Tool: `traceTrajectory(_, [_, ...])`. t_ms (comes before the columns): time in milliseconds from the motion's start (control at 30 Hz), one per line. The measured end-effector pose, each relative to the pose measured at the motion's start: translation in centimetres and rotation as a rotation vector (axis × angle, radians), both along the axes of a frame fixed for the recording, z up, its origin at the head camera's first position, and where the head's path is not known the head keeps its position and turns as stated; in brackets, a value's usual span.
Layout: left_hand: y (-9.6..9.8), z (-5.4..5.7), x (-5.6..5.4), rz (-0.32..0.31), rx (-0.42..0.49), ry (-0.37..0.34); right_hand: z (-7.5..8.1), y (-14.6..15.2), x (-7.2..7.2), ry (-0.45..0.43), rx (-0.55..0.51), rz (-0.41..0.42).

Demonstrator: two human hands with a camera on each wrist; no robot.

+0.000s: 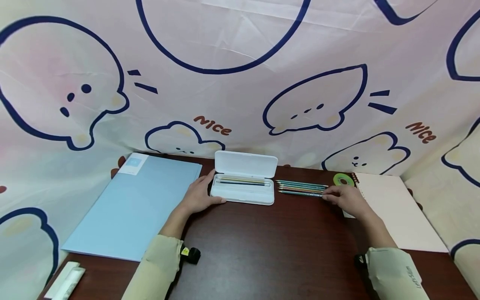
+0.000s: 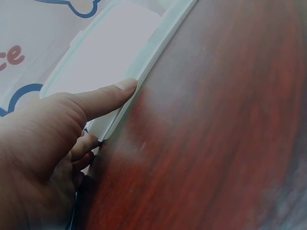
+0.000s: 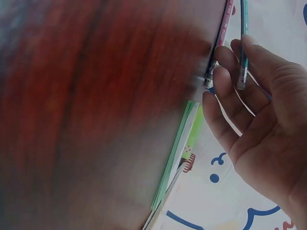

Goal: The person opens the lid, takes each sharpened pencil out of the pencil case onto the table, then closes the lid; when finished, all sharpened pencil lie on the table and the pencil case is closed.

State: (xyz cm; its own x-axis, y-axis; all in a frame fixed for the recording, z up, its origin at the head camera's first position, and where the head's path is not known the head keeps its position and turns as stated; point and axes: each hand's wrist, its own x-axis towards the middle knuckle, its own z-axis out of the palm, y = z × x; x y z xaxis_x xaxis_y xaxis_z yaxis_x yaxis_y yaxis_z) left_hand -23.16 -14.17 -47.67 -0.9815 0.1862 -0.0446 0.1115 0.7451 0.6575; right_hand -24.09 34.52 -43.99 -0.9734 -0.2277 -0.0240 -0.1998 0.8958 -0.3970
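A white pencil case [image 1: 240, 196] lies on the table with its lid [image 1: 245, 163] raised at the back. Inside it are a few pencils [image 1: 245, 181]. My left hand [image 1: 198, 196] grips the case at its left end, thumb [image 2: 108, 99] along the front edge and fingers around the side. To the right of the case, several pencils [image 1: 300, 187] lie side by side. At their right ends, my right hand [image 1: 348, 200] pinches a green pencil [image 3: 244, 24] between thumb and forefinger. Beside it in the right wrist view is a pink pencil [image 3: 223, 28].
A large blue folder [image 1: 138, 208] lies on the left. At the right are a spiral sketch pad [image 1: 405, 212] and a round green item [image 1: 343, 179]. White wrapped pieces [image 1: 65, 281] sit at the front left corner. A printed cloth [image 1: 240, 104] hangs behind the dark wooden table [image 1: 262, 246].
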Motion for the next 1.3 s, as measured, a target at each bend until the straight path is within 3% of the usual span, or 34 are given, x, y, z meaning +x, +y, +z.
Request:
traceTrajectory(600, [0.0, -0.2, -0.1, 0.004, 0.012, 0.011, 0.1, -0.8, -0.8, 0.022, 0.170, -0.008])
traceTrajectory(1300, [0.1, -0.2, -0.1, 0.010, 0.002, 0.010, 0.2, -1.1, -1.2, 0.087, 0.244, 0.002])
